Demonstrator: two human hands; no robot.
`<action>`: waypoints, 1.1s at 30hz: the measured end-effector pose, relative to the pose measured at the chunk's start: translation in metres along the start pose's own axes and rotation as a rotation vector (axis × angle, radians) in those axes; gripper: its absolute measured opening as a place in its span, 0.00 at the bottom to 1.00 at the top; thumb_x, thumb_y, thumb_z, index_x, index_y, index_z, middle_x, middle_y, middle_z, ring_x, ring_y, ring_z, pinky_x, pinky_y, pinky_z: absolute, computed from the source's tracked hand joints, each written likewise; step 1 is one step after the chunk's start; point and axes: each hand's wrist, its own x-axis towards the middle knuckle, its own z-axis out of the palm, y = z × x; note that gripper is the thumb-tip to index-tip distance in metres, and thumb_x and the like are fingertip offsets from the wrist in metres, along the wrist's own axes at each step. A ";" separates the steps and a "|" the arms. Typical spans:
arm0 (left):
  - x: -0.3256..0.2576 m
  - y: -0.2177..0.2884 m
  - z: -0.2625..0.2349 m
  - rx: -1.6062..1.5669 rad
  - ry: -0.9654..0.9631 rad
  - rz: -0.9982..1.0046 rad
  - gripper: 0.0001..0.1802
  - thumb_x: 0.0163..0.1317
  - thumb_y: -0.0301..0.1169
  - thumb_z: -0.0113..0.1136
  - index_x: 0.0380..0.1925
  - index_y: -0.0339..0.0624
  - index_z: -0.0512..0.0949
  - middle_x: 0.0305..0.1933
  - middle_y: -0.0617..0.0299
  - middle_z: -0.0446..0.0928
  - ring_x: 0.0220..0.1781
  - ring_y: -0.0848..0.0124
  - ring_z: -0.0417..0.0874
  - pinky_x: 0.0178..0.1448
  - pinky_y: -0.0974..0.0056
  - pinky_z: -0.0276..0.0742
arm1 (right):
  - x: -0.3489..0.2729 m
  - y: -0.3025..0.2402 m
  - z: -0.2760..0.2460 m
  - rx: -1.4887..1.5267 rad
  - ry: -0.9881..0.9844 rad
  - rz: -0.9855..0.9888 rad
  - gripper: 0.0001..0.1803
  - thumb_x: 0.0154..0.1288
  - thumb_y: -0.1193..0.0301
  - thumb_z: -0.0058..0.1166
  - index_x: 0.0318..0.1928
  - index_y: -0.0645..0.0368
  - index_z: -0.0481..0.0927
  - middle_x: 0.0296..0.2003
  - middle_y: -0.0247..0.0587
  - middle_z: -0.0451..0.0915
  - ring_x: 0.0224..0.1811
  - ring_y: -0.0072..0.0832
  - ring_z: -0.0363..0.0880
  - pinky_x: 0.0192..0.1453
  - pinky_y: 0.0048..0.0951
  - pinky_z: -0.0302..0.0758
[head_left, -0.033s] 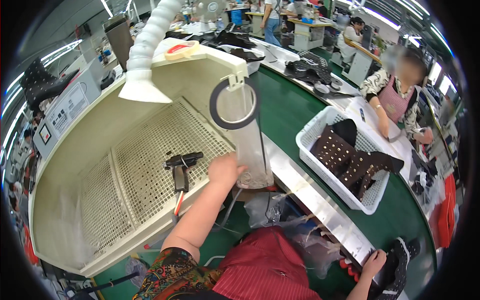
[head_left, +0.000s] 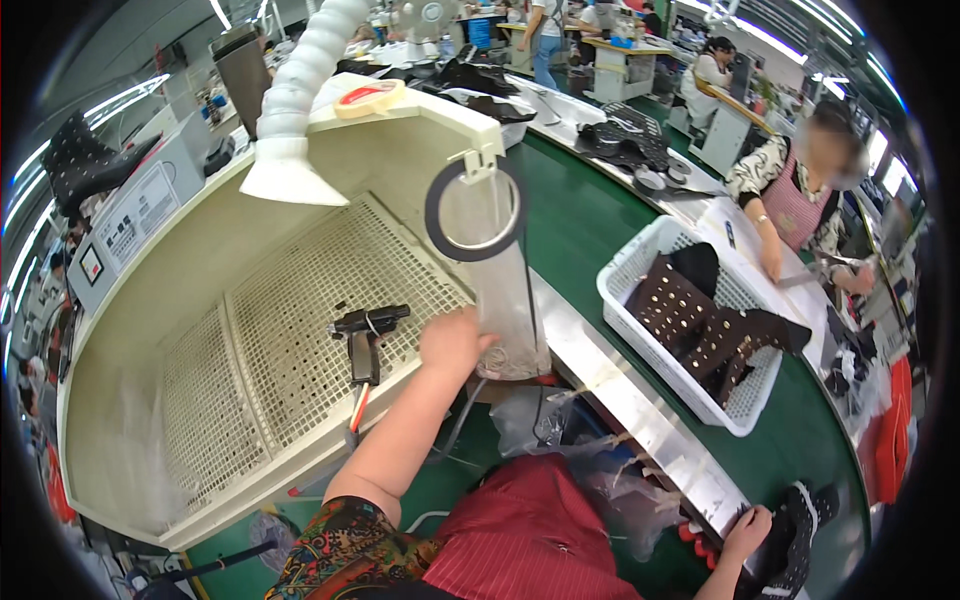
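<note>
My left hand (head_left: 455, 341) rests on the front right rim of a cream work booth (head_left: 330, 445), its fingers bent over the edge and its thumb out toward a clear plastic tube (head_left: 505, 310) with a dark ring at its top. Left of that hand, a black spray-type gun (head_left: 368, 335) lies on the booth's grid floor, a red-and-white hose at its handle. My right hand (head_left: 748, 532) is at the lower right, its fingers curled on the metal edge (head_left: 640, 415) of a green conveyor table. Beside it lies a black studded boot piece (head_left: 800, 535).
A white basket (head_left: 735, 415) with brown and black studded pieces stands on the green conveyor (head_left: 570, 215). A white flexible duct (head_left: 290, 110) hangs over the booth, with a tape roll (head_left: 368, 100) on its rim. Across the conveyor sits a co-worker (head_left: 800, 185). Plastic bags hang below the metal edge.
The view has shifted slightly. The co-worker's head and hands have moved a little, and a grey object shows by one of their hands. My hands stay in place.
</note>
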 end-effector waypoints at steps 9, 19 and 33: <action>-0.002 -0.005 0.005 -0.003 0.082 0.056 0.26 0.44 0.52 0.67 0.27 0.40 0.74 0.23 0.57 0.76 0.27 0.59 0.80 0.32 0.57 0.76 | 0.017 -0.067 -0.035 -0.116 -0.041 -0.041 0.14 0.58 0.69 0.50 0.33 0.71 0.79 0.31 0.61 0.79 0.35 0.56 0.76 0.46 0.47 0.72; 0.001 -0.003 0.008 0.006 -0.003 0.015 0.26 0.44 0.53 0.67 0.27 0.40 0.76 0.24 0.55 0.77 0.29 0.58 0.80 0.34 0.57 0.76 | 0.025 -0.055 -0.026 -0.282 0.028 -0.200 0.09 0.59 0.68 0.48 0.31 0.61 0.76 0.30 0.49 0.75 0.32 0.47 0.72 0.37 0.46 0.68; 0.008 -0.007 0.010 0.039 -0.271 -0.165 0.29 0.47 0.56 0.62 0.36 0.41 0.79 0.33 0.48 0.79 0.38 0.51 0.81 0.43 0.51 0.76 | -0.008 0.018 0.017 -0.170 -0.173 0.017 0.15 0.66 0.71 0.44 0.48 0.66 0.75 0.49 0.60 0.74 0.52 0.53 0.70 0.56 0.47 0.66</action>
